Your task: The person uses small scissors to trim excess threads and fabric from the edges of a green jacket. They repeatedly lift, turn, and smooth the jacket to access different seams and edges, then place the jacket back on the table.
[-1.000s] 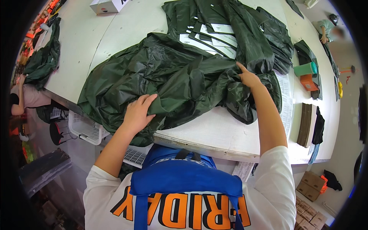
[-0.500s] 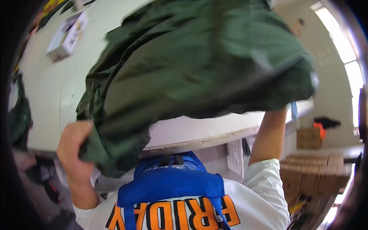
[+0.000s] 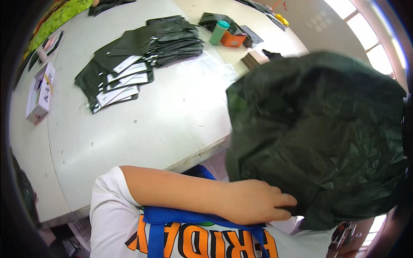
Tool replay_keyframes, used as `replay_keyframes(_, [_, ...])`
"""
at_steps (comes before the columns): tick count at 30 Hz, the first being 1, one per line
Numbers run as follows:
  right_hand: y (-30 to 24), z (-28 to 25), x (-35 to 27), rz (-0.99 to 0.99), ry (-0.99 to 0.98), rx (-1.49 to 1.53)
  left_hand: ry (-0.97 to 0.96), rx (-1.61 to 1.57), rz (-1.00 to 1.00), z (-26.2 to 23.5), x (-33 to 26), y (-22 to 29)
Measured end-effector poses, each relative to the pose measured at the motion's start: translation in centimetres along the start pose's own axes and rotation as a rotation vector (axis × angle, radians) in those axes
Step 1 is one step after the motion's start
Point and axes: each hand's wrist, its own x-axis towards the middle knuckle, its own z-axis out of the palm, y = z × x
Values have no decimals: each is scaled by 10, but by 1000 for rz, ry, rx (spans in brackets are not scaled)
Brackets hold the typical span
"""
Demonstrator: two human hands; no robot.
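Note:
A large piece of crinkled dark green fabric (image 3: 318, 133) hangs in the air on the right, bulging out past the table's edge. My left arm reaches across my body to the right. My left hand (image 3: 258, 202) is at the fabric's near lower edge, its thumb and fingers curled in and closed on it. The fabric covers my right hand and forearm, so neither can be seen. Whether the fabric is a finished garment is unclear.
On the white table (image 3: 159, 124) lie stacks of folded dark green items (image 3: 176, 41), several with white tags (image 3: 127, 81). A white box (image 3: 41, 92) sits left. Farther back stand a green bottle (image 3: 219, 32) and an orange box (image 3: 232, 39). Brown cardboard (image 3: 254, 59) lies near the fabric.
The fabric has swung from over the table to the right. My left hand has crossed from the left side to the right, and my right forearm has become hidden.

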Motion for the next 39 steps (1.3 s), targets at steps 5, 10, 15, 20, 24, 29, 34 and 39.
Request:
replay_keyframes(5, [90,-21,27,79,6,-94,-124,-35,-301,-8,23,-88])
replay_keyframes(10, [197,35,76,93,-40,-97,-80,49,-442,-5,47,-217])
replay_keyframes(15, [354,123,191,23,-103,-111,-57,-52,-681,-3,98,-360])
replay_keyframes(20, [484,232,327,-143,-234,-186,95,-100,-934,-17,146,-457])
replay_keyframes(24, [563,363,400,-428,-386,-261,259,-101,-1217,-42,169,-491])
replay_keyframes(29, [683,404,358,-175,-596,-749,325,-100,-1304,-52,179,-531])
replay_keyframes(34, [674,451,214,-31,-681,-481,359,-94,-1434,-55,169,-535])
replay_keyframes(39, [577,475,55,38,-787,-102,385,-112,-1522,-44,159,-532])
